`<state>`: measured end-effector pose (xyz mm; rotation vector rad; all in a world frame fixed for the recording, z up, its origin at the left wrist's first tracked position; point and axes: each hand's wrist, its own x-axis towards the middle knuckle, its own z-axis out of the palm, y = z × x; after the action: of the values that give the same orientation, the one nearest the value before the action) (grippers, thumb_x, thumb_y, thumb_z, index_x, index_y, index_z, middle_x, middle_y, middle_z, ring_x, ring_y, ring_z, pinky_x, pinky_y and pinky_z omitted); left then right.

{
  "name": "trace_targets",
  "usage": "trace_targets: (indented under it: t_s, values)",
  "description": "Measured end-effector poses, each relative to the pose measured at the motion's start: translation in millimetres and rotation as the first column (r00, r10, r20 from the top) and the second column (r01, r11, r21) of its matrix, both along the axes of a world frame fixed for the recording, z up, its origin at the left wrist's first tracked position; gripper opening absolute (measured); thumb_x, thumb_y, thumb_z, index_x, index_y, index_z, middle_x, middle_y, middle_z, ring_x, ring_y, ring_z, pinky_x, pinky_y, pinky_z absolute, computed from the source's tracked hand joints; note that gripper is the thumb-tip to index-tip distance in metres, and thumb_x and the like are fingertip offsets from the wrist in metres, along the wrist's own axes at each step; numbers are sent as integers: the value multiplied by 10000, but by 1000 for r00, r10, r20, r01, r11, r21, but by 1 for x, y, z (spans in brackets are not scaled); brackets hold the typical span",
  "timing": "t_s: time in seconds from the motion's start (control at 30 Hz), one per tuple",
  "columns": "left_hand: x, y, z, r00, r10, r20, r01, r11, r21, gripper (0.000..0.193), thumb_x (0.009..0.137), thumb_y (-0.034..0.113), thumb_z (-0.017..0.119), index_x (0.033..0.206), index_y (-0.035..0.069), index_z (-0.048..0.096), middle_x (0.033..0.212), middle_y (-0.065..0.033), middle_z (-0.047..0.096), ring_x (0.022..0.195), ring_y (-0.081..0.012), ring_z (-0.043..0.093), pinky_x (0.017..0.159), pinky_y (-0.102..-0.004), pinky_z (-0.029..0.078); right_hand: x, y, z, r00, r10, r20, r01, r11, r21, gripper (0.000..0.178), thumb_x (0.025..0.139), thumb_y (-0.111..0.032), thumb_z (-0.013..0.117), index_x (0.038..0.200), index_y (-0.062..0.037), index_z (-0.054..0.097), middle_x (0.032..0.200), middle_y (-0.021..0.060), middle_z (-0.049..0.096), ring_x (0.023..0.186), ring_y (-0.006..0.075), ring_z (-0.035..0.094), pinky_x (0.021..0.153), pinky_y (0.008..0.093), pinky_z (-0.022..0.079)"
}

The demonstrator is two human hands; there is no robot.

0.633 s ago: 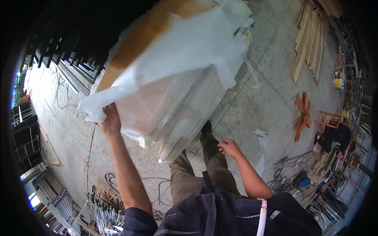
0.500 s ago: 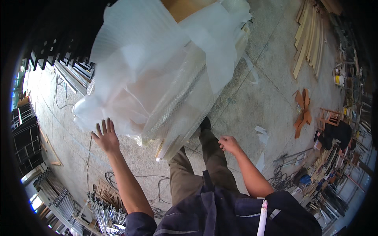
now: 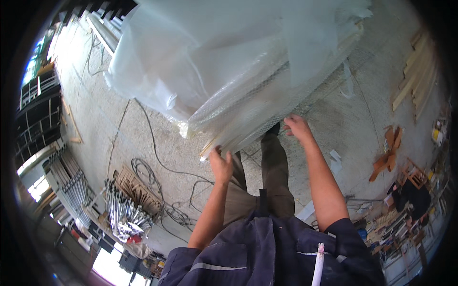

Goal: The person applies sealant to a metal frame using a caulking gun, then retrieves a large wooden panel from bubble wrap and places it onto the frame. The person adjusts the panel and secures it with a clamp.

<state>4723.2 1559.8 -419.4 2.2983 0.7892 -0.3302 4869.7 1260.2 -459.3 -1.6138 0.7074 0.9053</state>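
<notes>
A large, flat bundle wrapped in bubble wrap (image 3: 260, 97) lies slanting across the upper middle. Loose white foam sheeting (image 3: 157, 62) covers its left and far parts. My left hand (image 3: 222, 167) is at the near corner, its fingertips against or just beside the wrapped end, thumb held apart from the fingers. Whether those fingers reach under the edge is hidden. My right hand (image 3: 297, 127) hovers by the bundle's right long edge, fingers loosely bent and slightly apart. No object shows in it, and contact with the wrap cannot be made out.
Dark cables (image 3: 152, 178) trail over the concrete floor at left. Metal rods (image 3: 121, 209) stand bunched at lower left. Wooden strips (image 3: 414, 76) lie at the far right, with brown cardboard scraps (image 3: 389, 152) nearer. White scraps (image 3: 335, 162) lie right of my legs.
My left hand has moved right, from the foam sheeting's left side to the bundle's near corner. My right hand has reached forward to the right edge. The view has shifted, bringing the bundle's right side closer.
</notes>
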Motion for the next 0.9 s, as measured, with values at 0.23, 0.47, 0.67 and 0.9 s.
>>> trace_targets:
  t_s: [0.23,0.47,0.67,0.9]
  values:
    - [-25,9,20,987,-154,53,141,970,198,482,826,77,706,1271,7,536,1213,-230,567,1132,-422,541,996,-480,433,14,43,-16,933,-347,-99,361,899,249,393,932,-251,647,1233,-14,556,1148,104,635,917,179,635,761,353,570]
    - [-55,50,-3,991,130,21,-132,983,128,452,846,68,689,1255,-24,519,1244,-249,548,1165,-406,526,1008,-450,437,48,56,-12,933,-345,-101,359,910,208,230,912,-177,667,1026,21,638,889,101,653,668,197,638,572,348,593]
    - [-69,57,-30,825,546,-147,-564,783,-261,429,923,149,693,1245,-64,506,1090,-177,639,897,-244,666,765,-351,568,108,89,86,978,-155,138,107,947,303,230,911,-201,661,941,26,651,801,60,634,687,154,619,611,314,548]
    - [-65,57,-31,573,756,-317,-765,355,-538,531,989,311,643,1312,-90,512,1166,-169,635,901,-202,664,762,-324,591,233,165,173,710,68,701,-303,928,217,355,941,-266,640,1131,34,652,1033,90,690,988,158,623,849,322,515]
